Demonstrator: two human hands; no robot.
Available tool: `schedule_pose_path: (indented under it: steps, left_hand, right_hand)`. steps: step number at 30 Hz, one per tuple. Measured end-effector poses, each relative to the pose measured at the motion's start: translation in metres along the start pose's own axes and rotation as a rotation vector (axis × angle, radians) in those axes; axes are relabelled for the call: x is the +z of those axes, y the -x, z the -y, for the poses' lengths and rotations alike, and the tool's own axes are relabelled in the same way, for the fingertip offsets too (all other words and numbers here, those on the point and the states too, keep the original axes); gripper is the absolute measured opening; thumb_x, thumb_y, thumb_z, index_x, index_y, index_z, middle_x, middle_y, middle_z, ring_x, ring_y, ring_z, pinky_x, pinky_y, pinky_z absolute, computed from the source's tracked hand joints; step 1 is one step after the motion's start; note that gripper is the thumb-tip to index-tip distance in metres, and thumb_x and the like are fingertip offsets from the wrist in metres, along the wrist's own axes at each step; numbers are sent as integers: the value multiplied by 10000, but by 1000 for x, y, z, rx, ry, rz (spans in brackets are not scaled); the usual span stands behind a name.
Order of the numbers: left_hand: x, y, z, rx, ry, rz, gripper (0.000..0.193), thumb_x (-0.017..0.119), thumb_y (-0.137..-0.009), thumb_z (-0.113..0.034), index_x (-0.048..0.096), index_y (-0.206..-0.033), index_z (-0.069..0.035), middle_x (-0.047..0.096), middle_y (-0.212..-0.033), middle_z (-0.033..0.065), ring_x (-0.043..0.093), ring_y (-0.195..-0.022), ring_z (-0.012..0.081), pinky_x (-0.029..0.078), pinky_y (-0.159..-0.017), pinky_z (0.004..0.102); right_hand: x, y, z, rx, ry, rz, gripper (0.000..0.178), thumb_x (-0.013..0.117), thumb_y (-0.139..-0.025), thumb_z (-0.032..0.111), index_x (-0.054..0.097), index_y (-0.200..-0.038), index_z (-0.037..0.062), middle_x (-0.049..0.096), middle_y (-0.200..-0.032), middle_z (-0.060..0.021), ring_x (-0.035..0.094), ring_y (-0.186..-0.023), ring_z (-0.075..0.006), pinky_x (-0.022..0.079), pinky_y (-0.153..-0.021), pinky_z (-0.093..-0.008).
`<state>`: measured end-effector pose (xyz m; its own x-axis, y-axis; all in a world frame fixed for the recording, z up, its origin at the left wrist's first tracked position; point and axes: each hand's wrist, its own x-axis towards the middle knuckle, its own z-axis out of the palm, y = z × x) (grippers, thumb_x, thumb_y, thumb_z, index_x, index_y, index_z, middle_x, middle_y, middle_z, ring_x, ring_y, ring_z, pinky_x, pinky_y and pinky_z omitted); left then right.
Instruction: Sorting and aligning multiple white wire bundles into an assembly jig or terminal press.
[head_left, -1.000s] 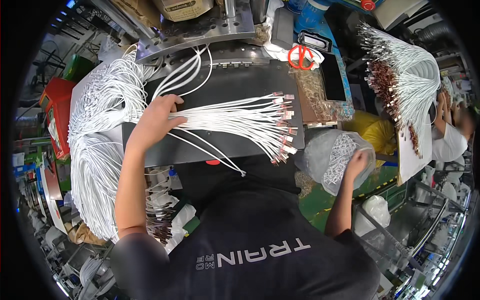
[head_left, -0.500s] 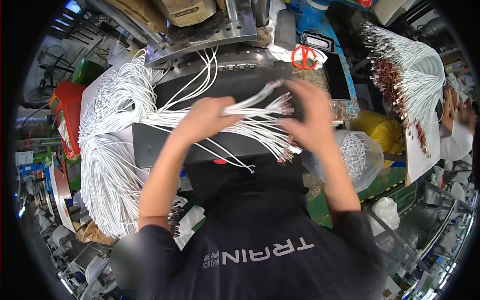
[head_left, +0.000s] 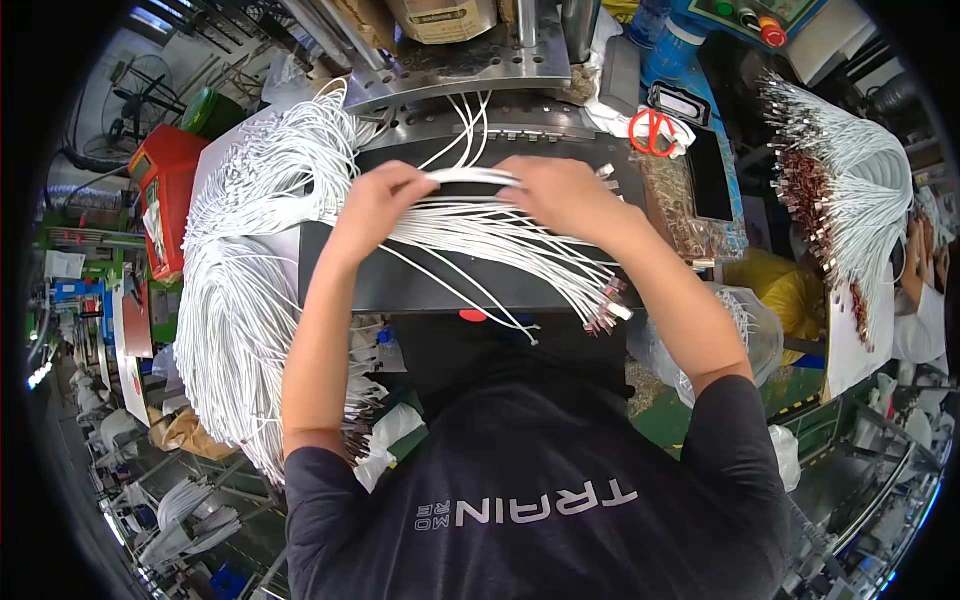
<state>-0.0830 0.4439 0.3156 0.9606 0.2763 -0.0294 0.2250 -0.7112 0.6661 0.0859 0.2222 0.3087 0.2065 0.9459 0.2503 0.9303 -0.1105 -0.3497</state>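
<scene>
A small bunch of white cables (head_left: 472, 176) arches above the black work surface, stretched between my two hands. My left hand (head_left: 380, 208) pinches it at the left end of the arch. Toward the right, my right hand (head_left: 565, 200) is closed over the same bunch, its fingertips partly hidden. White tips poke out beyond the right hand. Beneath and nearer me, more white cables (head_left: 490, 232) lie fanned out, with brown and white connector ends (head_left: 608, 306) at the right. One cable strays from the fan toward the front edge.
A thick heap of white cables (head_left: 235, 330) hangs down on the left. Behind the hands stands a perforated metal plate (head_left: 460, 78) with posts. Red-handled scissors (head_left: 652, 133) lie at the back right, near a blue bottle (head_left: 672, 50). Further right are a plastic bag (head_left: 765, 320) and a co-worker's arm (head_left: 912, 265).
My right hand has moved left from the connector ends and closed on the small bunch. My left hand has shifted left along it. The whole view has swung slightly.
</scene>
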Motion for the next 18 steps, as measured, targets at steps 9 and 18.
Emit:
schedule_pose_path:
  steps: [9, 18]
  left_hand:
    - [19, -19, 27, -139, 243, 49, 261, 723, -959, -194, 750, -1059, 46, 688, -921, 58, 626, -875, 131, 493, -822, 277]
    - [11, -24, 40, -223, 637, 119, 214, 720, -964, -213, 716, -1020, -7, 661, -865, 24, 633, -907, 97, 476, -842, 267]
  right_hand:
    - [2, 38, -29, 307, 33, 82, 338, 631, -973, 214, 636, -1283, 81, 704, -1107, -152, 671, -1031, -375, 533, -887, -469]
    - [3, 45, -33, 326, 69, 2, 183, 616, -971, 146, 679, -1132, 86, 702, -1036, -155, 661, -1014, -383, 523, -874, -484]
